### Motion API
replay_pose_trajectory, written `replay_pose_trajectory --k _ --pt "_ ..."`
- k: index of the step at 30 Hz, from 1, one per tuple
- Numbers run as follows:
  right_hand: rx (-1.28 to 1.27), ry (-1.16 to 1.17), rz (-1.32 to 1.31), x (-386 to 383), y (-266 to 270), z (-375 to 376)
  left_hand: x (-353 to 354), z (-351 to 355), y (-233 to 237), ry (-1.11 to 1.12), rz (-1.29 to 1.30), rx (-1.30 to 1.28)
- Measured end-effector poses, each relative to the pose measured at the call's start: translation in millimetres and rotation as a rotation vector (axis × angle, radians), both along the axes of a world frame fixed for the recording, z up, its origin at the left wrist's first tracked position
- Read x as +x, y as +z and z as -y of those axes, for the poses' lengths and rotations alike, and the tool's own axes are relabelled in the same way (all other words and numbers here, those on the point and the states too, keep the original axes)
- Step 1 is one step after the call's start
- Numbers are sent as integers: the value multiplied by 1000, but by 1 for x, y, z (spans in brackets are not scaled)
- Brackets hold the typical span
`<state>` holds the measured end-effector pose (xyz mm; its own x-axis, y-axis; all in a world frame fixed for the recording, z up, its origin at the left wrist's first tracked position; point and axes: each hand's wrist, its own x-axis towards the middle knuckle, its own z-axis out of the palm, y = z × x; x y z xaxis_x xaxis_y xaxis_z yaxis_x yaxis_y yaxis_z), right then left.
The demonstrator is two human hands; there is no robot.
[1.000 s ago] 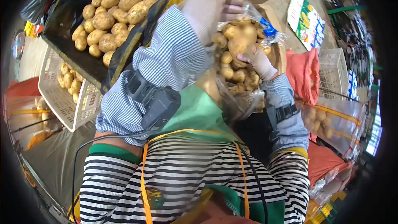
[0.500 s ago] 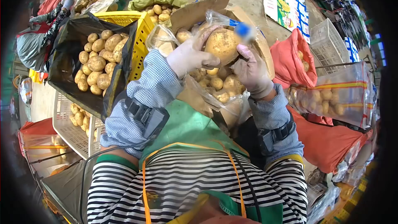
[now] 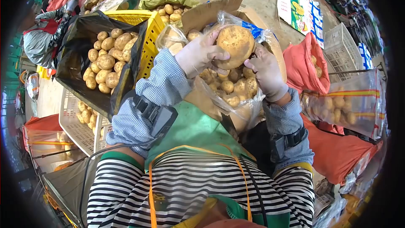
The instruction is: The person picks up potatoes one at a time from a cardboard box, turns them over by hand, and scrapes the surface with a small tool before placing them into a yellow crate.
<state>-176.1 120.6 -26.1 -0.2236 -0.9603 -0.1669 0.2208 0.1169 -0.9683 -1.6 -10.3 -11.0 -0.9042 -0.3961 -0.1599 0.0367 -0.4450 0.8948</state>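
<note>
Head view: the camera looks down over a striped apron and two checked sleeves at both hands, which are lifted in front of the body.
Left hand (image 3: 201, 55): in a thin pale glove, it is closed on the left side of a big potato (image 3: 234, 44), with the thumb lying under it.
Right hand (image 3: 266, 71): also gloved, its curled fingers press on the right lower side of the same potato, so the grip of both hands is clamped on it.
Potato: round, dusty and yellow-brown, it is held up in the air, clear of the heap.
Below the grip: an open clear bag (image 3: 236, 106) with many small potatoes (image 3: 230, 86) inside; the bag sits in a cardboard box (image 3: 206, 10) whose flap stands behind the grip.
Left of the grip: a yellow crate (image 3: 154, 29) with a black liner (image 3: 80, 33), holding a good layer of potatoes.
Left and lower: a white basket (image 3: 78, 126) with some potatoes, partly hidden under the crate.
Right of the grip: a red sack (image 3: 303, 65) and, further out, a clear sack (image 3: 350, 105) of potatoes.
Far left and beyond: another person (image 3: 42, 38), crouched, well apart from the grip.
Done, as I judge: one big potato is taken out of the bag, and the crate and basket already hold potatoes.
Left, as I judge: the bag below is far from empty, and the held potato is not yet put anywhere.
</note>
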Motion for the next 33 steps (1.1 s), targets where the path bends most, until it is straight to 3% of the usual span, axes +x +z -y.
replay_pose_trajectory --k 2,4,6,8,9,11,16,17,18,19,21,23,24,26,30,32,33 --pt "-127 62 -60 4 8 2 3 0 3 -5 11 81" --pt "-34 64 47 -4 8 0 0 -3 -1 105 -107 -356" --pt "65 65 151 -4 10 -1 -1 -6 -4 180 -185 -472" --pt "-59 87 100 6 14 -2 4 -6 -1 267 37 -1077" --pt "-201 76 -120 11 14 -2 4 -7 0 267 37 -1076" --pt "-180 23 -117 13 16 0 5 -10 2 349 84 -1342" --pt "-264 -63 -183 11 9 3 6 -15 2 340 91 -1445" --pt "-186 18 70 8 13 1 6 -17 1 356 164 -1491" --pt "-107 100 322 6 16 0 4 -17 -2 354 164 -1489" --pt "-107 100 323 7 20 0 2 -16 -4 440 150 -1413" --pt "-252 26 -100 10 24 0 2 -14 -5 524 138 -1335" --pt "-381 82 1 10 24 1 5 -12 -2 319 -18 -959" --pt "-509 138 103 11 25 2 5 -11 0 321 -19 -960" --pt "-431 98 139 12 28 3 5 -11 1 282 -81 -800" --pt "-370 57 251 13 27 7 7 -8 9 320 -107 -835" --pt "-369 52 198 12 25 7 14 -12 25 216 -26 -351" --pt "-369 43 144 11 24 7 13 -10 24 217 -27 -351"
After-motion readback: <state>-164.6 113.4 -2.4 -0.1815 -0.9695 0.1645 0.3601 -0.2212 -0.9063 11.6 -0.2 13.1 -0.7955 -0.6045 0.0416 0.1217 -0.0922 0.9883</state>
